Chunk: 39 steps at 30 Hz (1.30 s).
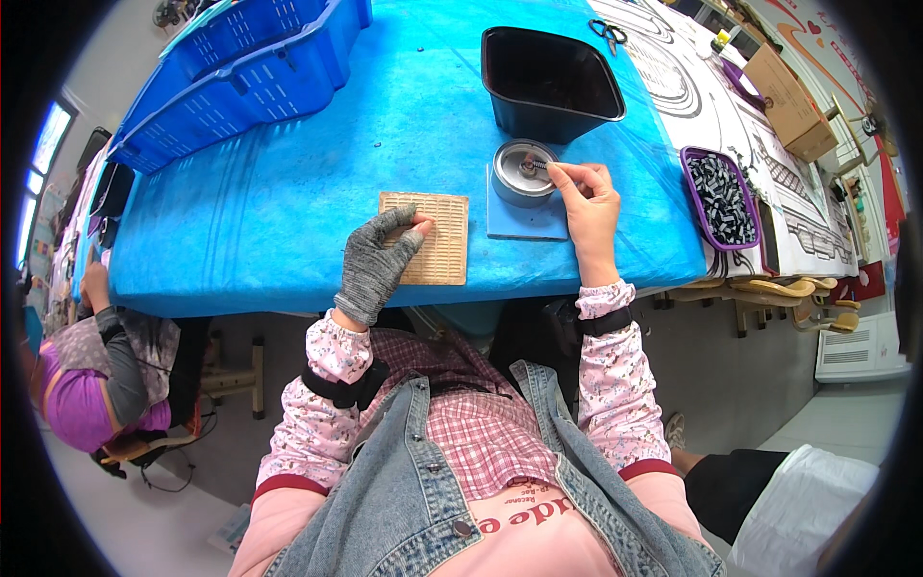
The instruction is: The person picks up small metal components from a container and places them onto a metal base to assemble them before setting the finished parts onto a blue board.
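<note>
Tray (448, 275), square, beige, slotted, near centre; fill too fine to judge. Grey-gloved left hand (373, 266) over it, fingertips together, hold unclear. Bare right hand (590, 204), pinching small dark ribbed piece (539, 164) over round grey dish (524, 195), seemingly mid-work. Purple plastic basket (691, 200), right, heaped.

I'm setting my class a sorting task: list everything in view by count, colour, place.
Table cover: one, blue, centre
Crate: at least one, blue, upper left
Pad: one, blue, on cover
Round container: one, grey, on pad
Tub: one, black, behind round container
Grid board: one, tan, left of pad
Scissors: one, dark, upper right
Basket: one, purple, right
Small pieces: many, dark and grey, in basket
Patterned covering: one, black-and-white, right
Cardboard box: one, brown, upper right
Other person: at least one, purple top, left
Left fingers: one hand, grey-gloved, over board
Right fingers: one hand, bare, at round container
</note>
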{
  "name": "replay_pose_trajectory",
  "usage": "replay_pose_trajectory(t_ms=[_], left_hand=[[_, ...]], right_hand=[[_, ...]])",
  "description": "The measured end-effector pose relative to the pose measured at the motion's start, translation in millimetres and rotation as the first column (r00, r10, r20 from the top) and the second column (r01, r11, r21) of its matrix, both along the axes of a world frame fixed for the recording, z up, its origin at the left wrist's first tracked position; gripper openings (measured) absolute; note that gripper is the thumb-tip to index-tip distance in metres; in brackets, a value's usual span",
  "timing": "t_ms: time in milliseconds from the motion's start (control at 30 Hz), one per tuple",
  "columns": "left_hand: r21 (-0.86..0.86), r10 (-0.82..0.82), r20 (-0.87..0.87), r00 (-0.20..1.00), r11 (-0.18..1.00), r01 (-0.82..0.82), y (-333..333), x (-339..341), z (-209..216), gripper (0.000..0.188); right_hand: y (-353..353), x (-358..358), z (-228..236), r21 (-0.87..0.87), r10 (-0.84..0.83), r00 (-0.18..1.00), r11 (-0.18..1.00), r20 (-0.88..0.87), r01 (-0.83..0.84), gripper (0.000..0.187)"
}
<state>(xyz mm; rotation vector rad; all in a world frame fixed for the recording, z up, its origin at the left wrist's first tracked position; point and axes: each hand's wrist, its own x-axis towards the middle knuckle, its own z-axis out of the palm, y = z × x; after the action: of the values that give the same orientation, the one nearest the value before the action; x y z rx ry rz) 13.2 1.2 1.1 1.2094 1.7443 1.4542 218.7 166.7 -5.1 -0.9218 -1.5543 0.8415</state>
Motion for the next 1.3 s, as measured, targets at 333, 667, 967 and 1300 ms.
replay_pose_trajectory(t_ms=[333,667,967,1300], left_hand=[[0.021,0.012,0.055,0.998,1.000,-0.013,-0.6,0.9,-1.3,0.022],[-0.001,0.001,-0.006,1.000,1.000,-0.001,-0.1,-0.6,-3.9,0.023],[0.084,-0.212,-0.199,0.957,0.969,0.233,7.6,48.6,39.8,0.019],[-0.083,-0.223,-0.651,0.725,0.971,0.223,52.0,88.8,53.1,0.020]], right_hand=[[0.0,-0.8,-1.3,0.002,-0.003,1.000,1.000,0.001,0.003,0.014],[-16.0,19.5,4.0,-0.047,-0.023,1.000,0.999,0.002,0.023,0.014],[-42.4,52.4,6.3,-0.038,0.029,0.942,0.999,0.334,-0.018,0.015],[-45.4,53.5,2.7,0.030,-0.010,0.943,1.000,0.332,0.000,0.011]])
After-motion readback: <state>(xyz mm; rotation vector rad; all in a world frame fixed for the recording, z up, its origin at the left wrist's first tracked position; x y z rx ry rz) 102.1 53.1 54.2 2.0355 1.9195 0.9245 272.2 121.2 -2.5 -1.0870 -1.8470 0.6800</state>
